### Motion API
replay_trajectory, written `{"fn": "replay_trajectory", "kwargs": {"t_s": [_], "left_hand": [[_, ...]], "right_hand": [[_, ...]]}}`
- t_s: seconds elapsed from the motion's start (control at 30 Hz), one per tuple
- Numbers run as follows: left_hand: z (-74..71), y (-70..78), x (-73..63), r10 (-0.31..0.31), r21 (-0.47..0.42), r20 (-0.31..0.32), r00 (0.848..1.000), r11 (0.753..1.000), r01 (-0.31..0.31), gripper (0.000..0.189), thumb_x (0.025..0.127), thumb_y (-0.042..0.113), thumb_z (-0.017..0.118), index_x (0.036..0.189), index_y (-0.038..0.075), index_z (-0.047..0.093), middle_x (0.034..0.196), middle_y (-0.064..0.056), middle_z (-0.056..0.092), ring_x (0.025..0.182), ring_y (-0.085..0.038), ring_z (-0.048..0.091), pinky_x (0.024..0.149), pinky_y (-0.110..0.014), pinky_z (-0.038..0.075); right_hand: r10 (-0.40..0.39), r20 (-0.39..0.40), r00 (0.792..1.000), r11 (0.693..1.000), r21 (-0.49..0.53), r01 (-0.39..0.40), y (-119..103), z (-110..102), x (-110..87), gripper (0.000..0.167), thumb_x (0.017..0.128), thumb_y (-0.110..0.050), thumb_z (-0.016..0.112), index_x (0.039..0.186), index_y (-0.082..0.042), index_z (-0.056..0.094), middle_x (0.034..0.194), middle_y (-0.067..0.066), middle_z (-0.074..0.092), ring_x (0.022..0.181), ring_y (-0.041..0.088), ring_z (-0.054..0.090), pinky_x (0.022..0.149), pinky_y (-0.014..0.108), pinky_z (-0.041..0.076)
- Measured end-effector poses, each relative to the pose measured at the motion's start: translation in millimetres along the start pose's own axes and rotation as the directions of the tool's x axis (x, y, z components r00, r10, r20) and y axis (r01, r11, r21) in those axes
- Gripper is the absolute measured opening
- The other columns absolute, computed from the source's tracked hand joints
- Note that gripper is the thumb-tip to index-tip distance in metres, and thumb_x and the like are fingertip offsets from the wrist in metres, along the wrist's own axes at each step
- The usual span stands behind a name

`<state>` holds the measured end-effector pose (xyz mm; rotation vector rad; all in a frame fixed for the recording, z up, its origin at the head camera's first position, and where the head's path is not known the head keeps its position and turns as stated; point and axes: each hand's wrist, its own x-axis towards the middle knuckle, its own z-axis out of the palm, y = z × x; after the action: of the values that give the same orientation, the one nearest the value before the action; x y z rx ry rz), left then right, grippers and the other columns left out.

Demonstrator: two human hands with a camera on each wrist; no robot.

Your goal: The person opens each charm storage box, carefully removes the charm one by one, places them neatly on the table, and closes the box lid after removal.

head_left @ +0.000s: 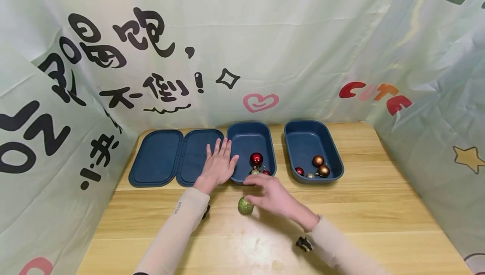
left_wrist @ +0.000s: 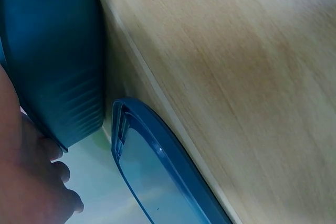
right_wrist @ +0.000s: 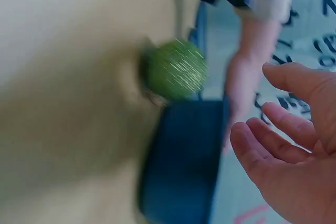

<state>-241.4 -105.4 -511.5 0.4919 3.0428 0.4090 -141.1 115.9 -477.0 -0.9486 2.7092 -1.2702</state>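
A glittery green Christmas ball lies on the table in front of the left blue container. My right hand, its fingers loosely bent and holding nothing, hovers beside and above that ball. In the right wrist view the green ball appears apart from the right hand's fingers. With fingers spread and straight, my left hand is at this container's left rim; the left wrist view shows its fingertips by the rim. Inside the container are a shiny red ball and smaller baubles, partly hidden by the right hand.
To the right stands a second blue container, with copper balls, a small red ball and a small pale one. Two blue lids lie side by side at the left. A printed cloth hangs behind the table.
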Motion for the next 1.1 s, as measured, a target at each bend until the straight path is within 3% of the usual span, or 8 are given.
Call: {"fn": "replay_trajectory", "kwargs": {"t_s": [0.2, 0.43, 0.83, 1.1], "left_hand": [[0.8, 0.2, 1.1, -0.012, 0.004, 0.007, 1.0, 1.0, 0.012, 0.068, 0.115, 0.048, 0.028, 0.17, 0.009, 0.02, 0.178, -0.012, 0.015, 0.166, -0.036, 0.009, 0.131, -0.064, 0.001], [1.1, 0.4, 0.9, -0.011, -0.013, 0.01, 1.0, 1.0, 0.011, 0.067, 0.115, 0.046, 0.031, 0.169, 0.008, 0.021, 0.178, -0.012, 0.014, 0.166, -0.036, 0.009, 0.131, -0.064, 0.0], [2.1, -0.3, 0.7, -0.011, 0.005, 0.027, 1.0, 1.0, 0.011, 0.069, 0.115, 0.05, 0.027, 0.17, 0.009, 0.018, 0.178, -0.011, 0.012, 0.166, -0.035, 0.007, 0.131, -0.064, 0.0], [1.4, -1.0, 1.8, -0.011, 0.007, 0.023, 1.0, 1.0, 0.011, 0.068, 0.115, 0.048, 0.029, 0.17, 0.009, 0.019, 0.178, -0.011, 0.012, 0.166, -0.035, 0.007, 0.131, -0.064, 0.0]], "right_hand": [[0.082, -0.105, 0.991, 0.994, 0.078, -0.074, 10.5, -28.2, 22.4, 0.044, 0.091, -0.013, 0.084, 0.132, -0.002, 0.071, 0.128, 0.018, 0.073, 0.111, 0.036, 0.074, 0.094, 0.048, 0.062], [0.193, -0.098, 0.976, 0.976, 0.118, -0.181, 18.8, -43.6, 46.4, 0.045, 0.095, -0.013, 0.079, 0.136, 0.001, 0.067, 0.132, 0.024, 0.07, 0.113, 0.041, 0.072, 0.099, 0.057, 0.058], [0.293, -0.092, 0.952, 0.948, -0.099, -0.302, 36.4, -24.3, 77.8, 0.047, 0.094, -0.015, 0.079, 0.137, 0.001, 0.067, 0.133, 0.023, 0.07, 0.115, 0.036, 0.072, 0.095, 0.049, 0.061], [0.291, -0.124, 0.949, 0.931, -0.19, -0.311, 43.7, -16.6, 84.8, 0.046, 0.09, -0.01, 0.082, 0.132, 0.004, 0.069, 0.128, 0.025, 0.071, 0.116, 0.039, 0.069, 0.098, 0.051, 0.057]]}}
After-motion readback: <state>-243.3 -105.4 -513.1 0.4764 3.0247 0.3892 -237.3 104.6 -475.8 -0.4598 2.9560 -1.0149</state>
